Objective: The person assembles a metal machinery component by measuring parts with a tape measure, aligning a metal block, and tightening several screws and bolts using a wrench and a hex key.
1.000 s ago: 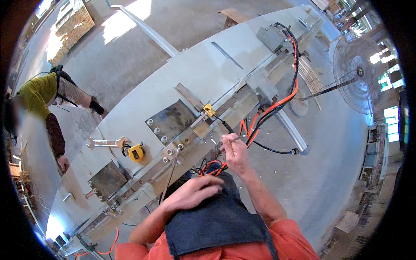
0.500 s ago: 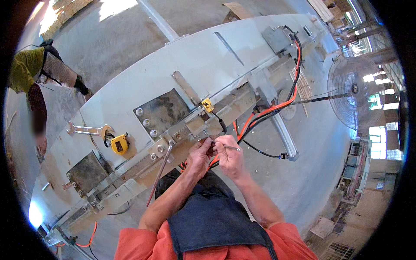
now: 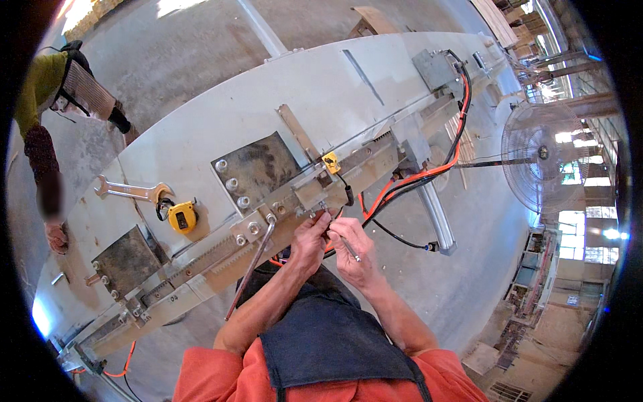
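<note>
My left hand (image 3: 310, 242) is closed at the near edge of the machine rail, its thumb and fingertips pinched by a small metal fitting (image 3: 323, 206). What lies between those fingertips is too small to make out. Close beside it, my right hand (image 3: 356, 253) grips a thin metal rod (image 3: 349, 249), whose tip points down and to the right. Just above the hands, a yellow sensor-like block (image 3: 331, 163) with a black cable sits on the rail. A long hex key (image 3: 252, 268) stands in a bolt left of my left hand, its long arm slanting toward me.
On the pale machine bed (image 3: 301, 80) lie an open-end wrench (image 3: 134, 192) and a yellow tape measure (image 3: 182, 217). Orange and black cables (image 3: 422, 171) run along the right. A co-worker's hand (image 3: 56, 238) is at the left edge. A large fan (image 3: 544, 154) stands at right.
The rod in my right hand has swung from pointing right to pointing down-right, as that hand turned. The co-worker's hand has come lower at the bed's left edge. The view has shifted slightly.
</note>
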Demonstrator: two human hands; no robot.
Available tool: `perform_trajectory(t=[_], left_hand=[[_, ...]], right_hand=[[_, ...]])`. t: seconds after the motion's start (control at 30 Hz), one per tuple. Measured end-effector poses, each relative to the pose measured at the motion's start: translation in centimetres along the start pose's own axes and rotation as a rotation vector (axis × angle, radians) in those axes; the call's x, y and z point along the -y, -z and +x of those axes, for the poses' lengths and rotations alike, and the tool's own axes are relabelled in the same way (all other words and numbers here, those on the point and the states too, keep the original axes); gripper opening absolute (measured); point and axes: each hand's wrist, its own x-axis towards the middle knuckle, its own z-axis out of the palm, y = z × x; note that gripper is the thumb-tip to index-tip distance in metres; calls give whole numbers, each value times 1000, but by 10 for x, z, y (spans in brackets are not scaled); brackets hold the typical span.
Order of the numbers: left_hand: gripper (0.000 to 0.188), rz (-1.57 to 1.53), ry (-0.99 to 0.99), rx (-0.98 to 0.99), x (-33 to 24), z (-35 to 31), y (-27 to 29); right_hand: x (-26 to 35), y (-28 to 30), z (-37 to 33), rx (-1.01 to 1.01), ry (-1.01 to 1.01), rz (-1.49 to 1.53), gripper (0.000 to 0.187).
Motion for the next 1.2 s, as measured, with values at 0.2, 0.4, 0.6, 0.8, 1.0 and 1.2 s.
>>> perform_trajectory(t=[0.2,0.4,0.6,0.8,1.0,1.2], left_hand=[[22,-35,14,33,7,6,3],[22,-103,19,99,2,1,1],[23,-84,33,88,-3,1,-2],[20,-503,-362,113,32,-11,-28],[23,37,15,357,-5,12,12],[32,-50,233,396,-40,-14,-18]], right_hand=[[4,2,1,91,25,-108,19],[15,0,2,196,71,-197,24],[21,-6,0,67,-33,-138,23],[68,8,29,-7,221,-185,20],[55,-8,40,-215,263,75,32],[29,15,54,-422,142,26,36]])
